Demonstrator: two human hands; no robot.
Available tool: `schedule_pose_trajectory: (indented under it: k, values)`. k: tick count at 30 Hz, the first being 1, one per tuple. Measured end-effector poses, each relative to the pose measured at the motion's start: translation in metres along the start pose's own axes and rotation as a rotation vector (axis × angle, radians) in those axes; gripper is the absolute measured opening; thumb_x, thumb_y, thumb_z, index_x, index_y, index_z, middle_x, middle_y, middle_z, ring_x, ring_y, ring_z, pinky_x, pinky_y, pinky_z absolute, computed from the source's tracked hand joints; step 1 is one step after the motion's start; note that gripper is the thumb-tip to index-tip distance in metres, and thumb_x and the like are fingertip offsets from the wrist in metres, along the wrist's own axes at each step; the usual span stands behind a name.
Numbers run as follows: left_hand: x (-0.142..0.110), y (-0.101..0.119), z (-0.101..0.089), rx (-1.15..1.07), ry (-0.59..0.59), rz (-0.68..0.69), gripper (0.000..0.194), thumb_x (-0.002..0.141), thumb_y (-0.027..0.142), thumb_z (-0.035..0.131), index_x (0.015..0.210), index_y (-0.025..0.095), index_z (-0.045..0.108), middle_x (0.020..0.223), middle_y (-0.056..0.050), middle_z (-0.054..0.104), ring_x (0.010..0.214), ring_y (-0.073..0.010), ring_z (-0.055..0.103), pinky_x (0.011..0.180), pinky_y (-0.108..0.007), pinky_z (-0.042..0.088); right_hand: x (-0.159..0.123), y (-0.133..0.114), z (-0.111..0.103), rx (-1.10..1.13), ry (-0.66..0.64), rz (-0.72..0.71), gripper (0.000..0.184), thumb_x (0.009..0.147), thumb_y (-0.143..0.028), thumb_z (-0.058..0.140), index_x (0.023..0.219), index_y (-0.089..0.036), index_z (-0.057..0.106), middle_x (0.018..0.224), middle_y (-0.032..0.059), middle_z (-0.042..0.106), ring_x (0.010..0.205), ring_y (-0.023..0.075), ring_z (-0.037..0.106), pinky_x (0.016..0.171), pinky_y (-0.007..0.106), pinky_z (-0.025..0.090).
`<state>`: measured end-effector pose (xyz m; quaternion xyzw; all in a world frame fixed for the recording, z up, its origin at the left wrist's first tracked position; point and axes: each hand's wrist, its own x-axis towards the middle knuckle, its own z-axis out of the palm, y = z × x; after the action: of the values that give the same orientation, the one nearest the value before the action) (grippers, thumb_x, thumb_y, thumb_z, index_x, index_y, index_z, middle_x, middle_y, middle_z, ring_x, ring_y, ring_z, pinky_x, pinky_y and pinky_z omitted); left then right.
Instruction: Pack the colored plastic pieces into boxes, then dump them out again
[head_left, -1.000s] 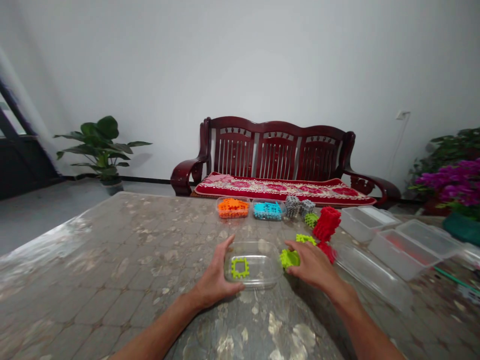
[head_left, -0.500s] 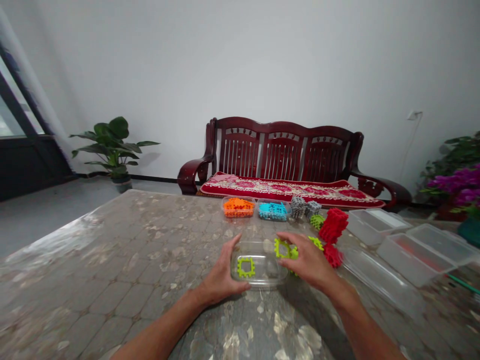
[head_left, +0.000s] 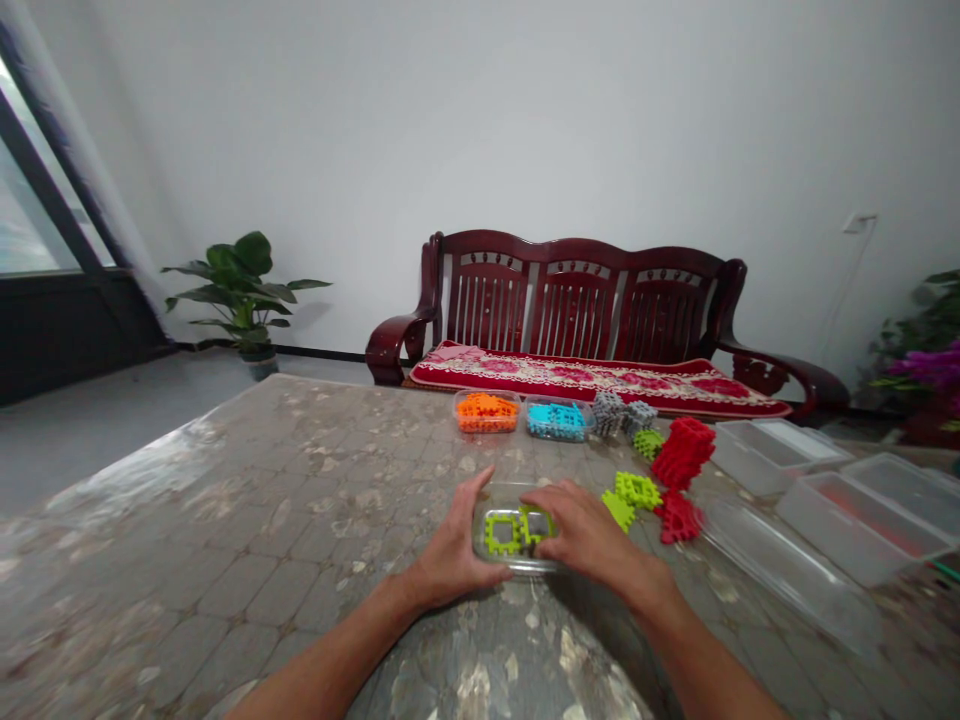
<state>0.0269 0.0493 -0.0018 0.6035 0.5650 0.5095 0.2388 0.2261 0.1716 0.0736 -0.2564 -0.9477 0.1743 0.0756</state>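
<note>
A small clear plastic tub (head_left: 487, 498) sits on the stone-patterned table (head_left: 262, 540) in front of me. My left hand (head_left: 455, 546) grips its left side, thumb on the near rim. My right hand (head_left: 577, 530) reaches over the tub and pinches a lime-green square frame piece (head_left: 537, 523), lowering it inside. Another lime-green frame piece (head_left: 501, 533) lies in the tub beside it. More green pieces (head_left: 632, 493) lie on the table just right of the tub.
Red pieces (head_left: 681, 467) are stacked right of the green ones. Tubs of orange pieces (head_left: 486, 411) and blue pieces (head_left: 556, 420) and grey cubes (head_left: 621, 414) stand further back. Empty clear tubs and lids (head_left: 840, 500) lie at the right. A wooden bench (head_left: 585, 320) stands behind the table.
My right hand picked a green frame piece from the pile at the right and carried it left into the tub. My left hand stayed on the tub.
</note>
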Motion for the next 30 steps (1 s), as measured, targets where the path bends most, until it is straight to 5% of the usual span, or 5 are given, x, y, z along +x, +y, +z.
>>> schedule_pose_trajectory:
  k: [7, 11, 19, 24, 30]
  values:
    - [0.0, 0.002, 0.0, 0.017, -0.002, -0.014, 0.115, 0.059, 0.021, 0.084, 0.158, 0.022, 0.025, 0.152, -0.015, 0.038, 0.135, -0.0349, 0.047, 0.119, -0.055, 0.037, -0.001, -0.001, 0.0, -0.01, -0.003, 0.039, 0.056, 0.075, -0.019, 0.071, 0.131, -0.021, 0.072, 0.126, 0.0109, 0.074, 0.119, 0.0322, 0.063, 0.102, 0.042, 0.047]
    - [0.0, 0.005, -0.001, 0.019, -0.009, -0.026, 0.115, 0.06, 0.02, 0.084, 0.158, 0.023, 0.024, 0.151, -0.015, 0.039, 0.135, -0.0345, 0.047, 0.12, -0.055, 0.037, -0.001, 0.005, -0.004, 0.001, 0.103, 0.026, 0.049, 0.076, -0.013, 0.067, 0.124, -0.024, 0.075, 0.124, 0.0085, 0.076, 0.121, 0.0297, 0.064, 0.107, 0.043, 0.046]
    - [0.0, 0.006, -0.001, 0.005, -0.003, -0.077, 0.112, 0.061, 0.016, 0.079, 0.158, 0.024, 0.022, 0.153, -0.013, 0.038, 0.139, -0.0337, 0.045, 0.122, -0.056, 0.034, -0.015, 0.094, -0.047, 0.118, 0.33, 0.309, 0.042, 0.083, -0.016, 0.057, 0.121, -0.019, 0.075, 0.12, 0.0096, 0.078, 0.11, 0.0254, 0.073, 0.1, 0.04, 0.053]
    - [0.0, 0.004, -0.001, -0.003, 0.0, -0.083, 0.112, 0.061, 0.018, 0.078, 0.158, 0.024, 0.022, 0.153, -0.014, 0.038, 0.139, -0.0345, 0.045, 0.121, -0.056, 0.036, -0.03, 0.144, -0.039, -0.024, 0.247, 0.413, 0.056, 0.075, -0.012, 0.063, 0.13, -0.014, 0.07, 0.131, 0.0129, 0.073, 0.123, 0.0292, 0.067, 0.107, 0.042, 0.048]
    - [-0.001, -0.006, -0.001, 0.022, 0.022, -0.047, 0.112, 0.062, 0.02, 0.08, 0.159, 0.026, 0.024, 0.153, -0.013, 0.04, 0.139, -0.0359, 0.046, 0.12, -0.057, 0.038, -0.034, 0.155, -0.026, -0.177, 0.232, 0.452, 0.068, 0.071, -0.013, 0.065, 0.138, -0.021, 0.065, 0.136, 0.0091, 0.071, 0.125, 0.0305, 0.064, 0.107, 0.043, 0.048]
